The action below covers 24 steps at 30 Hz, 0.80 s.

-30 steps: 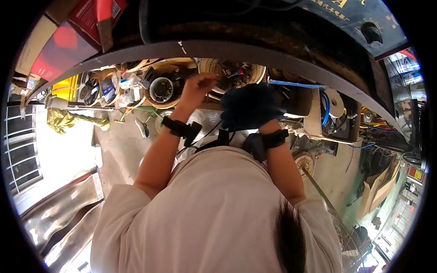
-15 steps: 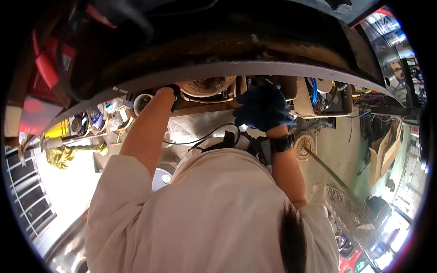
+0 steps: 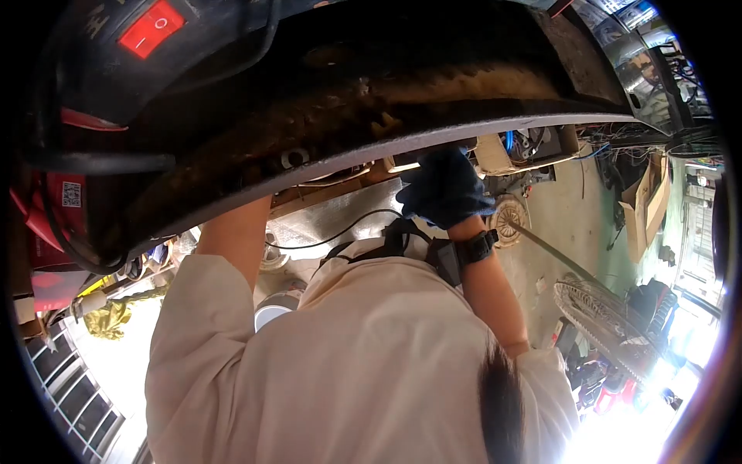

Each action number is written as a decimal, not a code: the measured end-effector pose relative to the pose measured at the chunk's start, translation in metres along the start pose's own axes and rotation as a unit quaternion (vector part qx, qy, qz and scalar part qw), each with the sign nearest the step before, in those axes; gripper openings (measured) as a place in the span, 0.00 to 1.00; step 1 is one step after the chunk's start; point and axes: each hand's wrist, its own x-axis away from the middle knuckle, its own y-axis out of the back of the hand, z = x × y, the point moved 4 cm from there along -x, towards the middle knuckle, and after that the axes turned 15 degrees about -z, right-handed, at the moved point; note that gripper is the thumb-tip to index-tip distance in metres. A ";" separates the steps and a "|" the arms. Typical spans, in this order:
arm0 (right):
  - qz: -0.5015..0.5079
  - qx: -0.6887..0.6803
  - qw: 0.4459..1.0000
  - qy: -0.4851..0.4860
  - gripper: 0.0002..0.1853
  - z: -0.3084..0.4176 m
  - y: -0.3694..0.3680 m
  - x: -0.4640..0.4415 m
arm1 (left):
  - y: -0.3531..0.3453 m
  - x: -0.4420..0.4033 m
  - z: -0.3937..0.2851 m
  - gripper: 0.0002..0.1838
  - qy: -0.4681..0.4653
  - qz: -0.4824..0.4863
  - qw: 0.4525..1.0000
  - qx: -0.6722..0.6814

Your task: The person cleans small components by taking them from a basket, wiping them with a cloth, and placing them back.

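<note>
My right hand [image 3: 444,189], in a dark blue work glove, is just below the edge of a dark metal surface [image 3: 433,127]. Its fingers look curled in, and whatever they may hold is hidden. A black watch [image 3: 477,246] is on that wrist. The hand is nearest to a cardboard box [image 3: 495,155] with a blue cable and loose parts in it. From my left arm [image 3: 236,236] only the forearm shows; the hand is out of sight behind the dark edge.
At upper left is a dark machine housing with a red rocker switch [image 3: 152,29]. A black cable [image 3: 340,234] runs by my waist. To the right are a round ribbed disc [image 3: 510,220] with a pole, a fan guard [image 3: 595,313] and a cardboard sheet [image 3: 648,205].
The view has tilted and shifted, so the dark surface covers more and the red switch shows. My left hand, partly visible before, is now hidden. My right glove stays near the edge.
</note>
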 end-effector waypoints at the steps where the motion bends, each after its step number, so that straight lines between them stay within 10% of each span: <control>1: -0.009 0.007 1.000 0.022 0.16 -0.002 -0.002 -0.001 | 0.003 -0.002 0.002 0.14 0.000 -0.004 1.000 0.006; 8: 0.047 -0.095 0.986 -0.132 0.20 0.033 -0.029 0.017 | 0.015 0.010 0.007 0.13 0.006 -0.037 0.999 0.039; 14: 0.070 0.052 0.996 0.000 0.16 0.027 -0.035 0.017 | 0.053 0.033 -0.011 0.13 0.024 -0.083 0.990 0.110; 16: 0.079 -0.105 0.986 -0.103 0.13 0.022 -0.040 0.018 | 0.076 0.044 -0.018 0.13 0.039 -0.098 0.983 0.150; 18: 0.075 -0.452 0.813 -0.358 0.12 0.016 -0.056 0.025 | 0.105 0.054 -0.030 0.13 0.053 -0.110 0.971 0.204; 20: 0.099 -0.067 0.992 0.043 0.11 0.026 -0.061 0.015 | 0.135 0.063 -0.049 0.12 0.065 -0.110 0.956 0.263; 22: 0.125 0.055 0.973 0.186 0.11 0.031 -0.074 0.018 | 0.162 0.071 -0.076 0.12 0.075 -0.090 0.933 0.341; 24: 0.177 -0.107 0.977 0.042 0.11 0.032 -0.091 0.025 | 0.178 0.083 -0.111 0.12 0.096 -0.044 0.891 0.440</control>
